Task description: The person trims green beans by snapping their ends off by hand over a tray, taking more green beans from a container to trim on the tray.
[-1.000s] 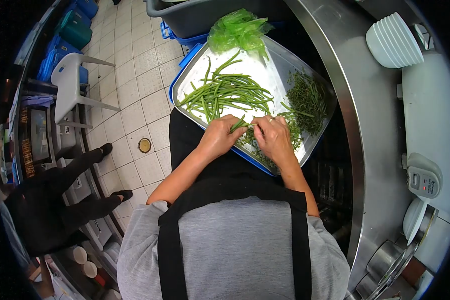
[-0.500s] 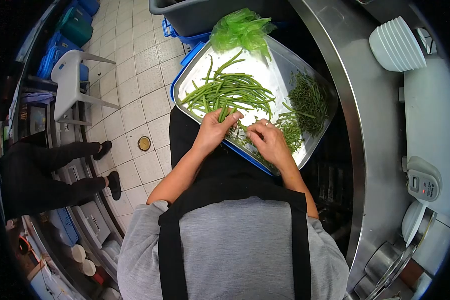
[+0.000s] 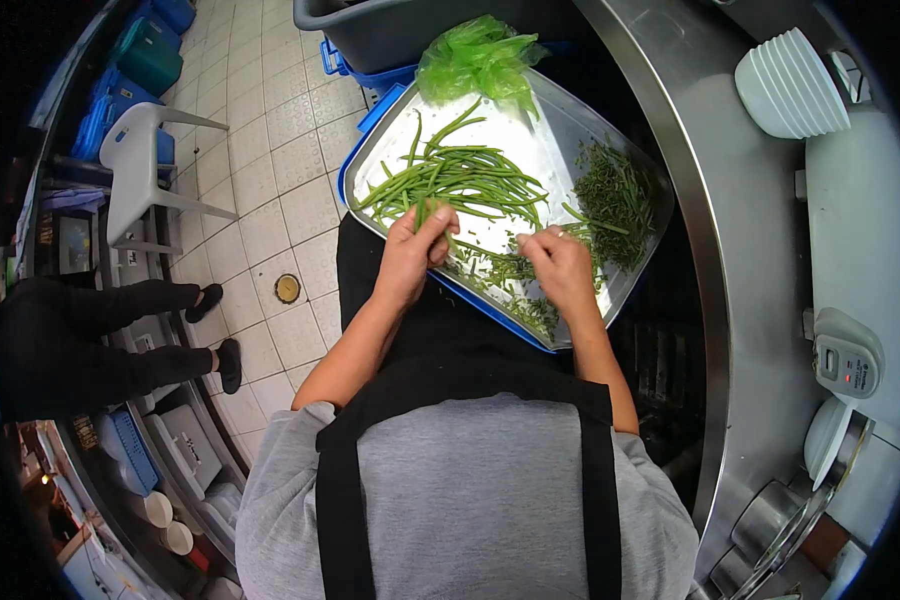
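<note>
A metal tray (image 3: 510, 108) in front of me bears a heap of long green beans (image 3: 470, 178) on its left side. My left hand (image 3: 417, 248) is closed around a few green beans at the tray's near edge. My right hand (image 3: 562, 268) hovers over small green trimmings (image 3: 500, 268), its fingers pinched together; whatever is between them is too small to make out. Short cut beans (image 3: 615, 205) are piled at the tray's right side, close beyond my right hand.
A crumpled green plastic bag (image 3: 480, 60) lies at the tray's far edge. To the right runs a steel counter (image 3: 705, 180) with stacked white bowls (image 3: 792, 85). Another person's legs (image 3: 120, 340) and a grey chair (image 3: 135, 165) are at the left.
My hands have drawn apart: the left has moved left with its green beans, and the right has shifted slightly right.
</note>
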Tool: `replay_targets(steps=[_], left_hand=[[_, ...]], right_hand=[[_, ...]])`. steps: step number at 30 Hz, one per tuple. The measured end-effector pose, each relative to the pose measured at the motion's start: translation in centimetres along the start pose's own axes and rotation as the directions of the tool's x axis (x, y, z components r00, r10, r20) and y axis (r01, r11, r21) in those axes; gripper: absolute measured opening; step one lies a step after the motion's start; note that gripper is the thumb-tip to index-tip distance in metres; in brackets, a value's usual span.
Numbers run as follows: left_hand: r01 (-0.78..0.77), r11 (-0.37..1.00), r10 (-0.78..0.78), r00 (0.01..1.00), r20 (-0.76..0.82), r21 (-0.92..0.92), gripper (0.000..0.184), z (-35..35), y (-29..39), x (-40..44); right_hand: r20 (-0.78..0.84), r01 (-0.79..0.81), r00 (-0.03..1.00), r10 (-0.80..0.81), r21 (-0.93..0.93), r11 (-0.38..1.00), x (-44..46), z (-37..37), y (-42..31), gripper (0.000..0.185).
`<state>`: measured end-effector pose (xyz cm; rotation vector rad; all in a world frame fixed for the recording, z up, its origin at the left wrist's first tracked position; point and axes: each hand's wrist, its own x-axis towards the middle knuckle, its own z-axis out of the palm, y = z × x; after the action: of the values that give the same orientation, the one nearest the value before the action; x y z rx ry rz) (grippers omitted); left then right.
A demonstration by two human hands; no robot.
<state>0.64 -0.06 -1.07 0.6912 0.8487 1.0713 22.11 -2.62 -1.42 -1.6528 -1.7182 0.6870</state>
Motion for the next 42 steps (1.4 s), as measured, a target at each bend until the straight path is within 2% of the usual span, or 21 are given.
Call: replay_targets(steps=[2, 3, 6, 7, 10, 12, 14, 18, 19, 21, 22, 24, 26, 27, 28, 30, 31, 34, 38, 42], left_hand=[[0.036, 0.993, -0.035, 0.999, 0.014, -0.109, 0.015, -0.7, 0.2, 0.2], [0.084, 0.989, -0.079, 0.996, 0.04, -0.124, 0.015, -1.1, 0.4, 0.2], [0.015, 0.968, 0.007, 0.996, -0.089, 0.25, 0.014, 0.1, 0.1, 0.0], [0.02, 0.952, -0.005, 0.999, -0.047, 0.306, 0.016, -0.4, -0.3, 0.2], [-0.101, 0.784, 0.097, 0.994, 0.039, 0.612, 0.018, -0.6, -1.7, 0.3], [-0.21, 0.605, 0.102, 0.977, 0.187, 0.768, 0.02, -0.7, -1.6, 0.0], [-0.359, 0.418, 0.108, 0.932, 0.347, 0.834, 0.021, 0.1, -1.3, -0.4], [-0.386, 0.318, 0.108, 0.922, 0.371, 0.866, 0.021, 1.0, -2.0, -0.6], [-0.406, 0.341, 0.119, 0.913, 0.39, 0.848, 0.02, 1.1, -2.0, -0.6], [-0.444, 0.385, 0.143, 0.895, 0.422, 0.809, 0.018, 1.2, -1.8, -0.6], [-0.345, 0.49, 0.098, 0.934, 0.343, 0.8, 0.017, 1.4, -1.6, -0.8], [-0.131, 0.671, -0.021, 0.981, 0.194, 0.73, 0.018, 1.8, -1.4, -1.1], [0.066, 0.839, -0.126, 0.989, 0.075, 0.54, 0.023, 1.2, -1.1, -0.5], [0.135, 0.905, -0.167, 0.985, 0.045, 0.404, 0.023, 0.9, -0.9, -0.4], [0.199, 0.946, -0.21, 0.977, 0.02, 0.256, 0.022, 0.7, -0.8, -0.3], [0.197, 0.967, -0.202, 0.979, 0.015, 0.16, 0.021, 0.6, -0.6, -0.2], [0.191, 0.971, -0.195, 0.981, 0.019, 0.143, 0.021, 0.5, -0.6, -0.1], [0.176, 0.977, -0.178, 0.984, 0.008, 0.12, 0.02, 0.6, -0.5, -0.2], [0.163, 0.977, -0.16, 0.987, -0.035, 0.136, 0.02, 0.6, -0.5, -0.3], [0.137, 0.98, -0.135, 0.991, -0.023, 0.143, 0.02, 0.7, -0.5, -0.3]], right_hand=[[0.031, 0.129, 0.992, -0.125, -0.224, 0.966, -0.5, 1.1, 0.0, 0.014], [0.063, 0.141, 0.99, -0.128, -0.27, 0.952, -0.7, 1.6, 0.0, 0.014], [0.137, 0.204, 0.977, -0.162, -0.392, 0.897, -1.0, 2.7, -0.3, 0.014], [0.146, 0.225, 0.973, -0.179, -0.416, 0.881, -1.0, 3.1, -0.1, 0.014], [0.172, 0.244, 0.967, -0.19, -0.392, 0.887, -1.0, 2.8, -0.4, 0.012], [0.156, 0.263, 0.963, -0.221, -0.351, 0.899, -1.1, 2.2, -0.9, 0.011], [0.14, 0.28, 0.959, -0.248, -0.322, 0.904, -1.2, 1.5, -1.7, 0.01], [0.08, 0.291, 0.957, -0.28, -0.242, 0.926, -1.2, 0.8, -2.5, 0.009], [0.057, 0.288, 0.957, -0.283, -0.21, 0.934, -1.2, 0.8, -2.4, 0.008], [0.01, 0.048, 0.999, -0.049, 0.098, 0.994, -1.1, 0.7, -2.4, 0.012], [0.017, -0.074, 0.997, 0.072, 0.253, 0.965, -1.0, 0.7, -2.3, 0.013], [-0.005, -0.001, 1.0, 0.001, 0.031, 1.0, -0.7, 0.2, -1.8, 0.013], [-0.019, 0.063, 0.997, -0.068, -0.201, 0.978, -0.5, -0.7, -1.0, 0.013], [0.029, 0.131, 0.991, -0.13, -0.359, 0.924, -0.7, -0.9, -0.6, 0.014], [0.028, 0.13, 0.991, -0.128, -0.326, 0.936, -0.8, -0.9, -0.5, 0.013], [0.034, 0.136, 0.991, -0.132, -0.254, 0.958, -1.1, -0.6, -0.8, 0.013], [0.094, 0.024, 0.995, -0.02, -0.041, 0.999, -1.2, -0.2, -0.9, 0.014], [0.193, -0.028, 0.981, -0.012, 0.203, 0.979, -1.3, 0.3, -2.0, 0.017], [0.188, 0.022, 0.98, -0.063, 0.211, 0.977, -1.3, 0.7, -1.6, 0.019], [0.211, 0.109, 0.97, -0.119, 0.059, 0.992, -0.9, 0.1, -2.9, 0.014]])
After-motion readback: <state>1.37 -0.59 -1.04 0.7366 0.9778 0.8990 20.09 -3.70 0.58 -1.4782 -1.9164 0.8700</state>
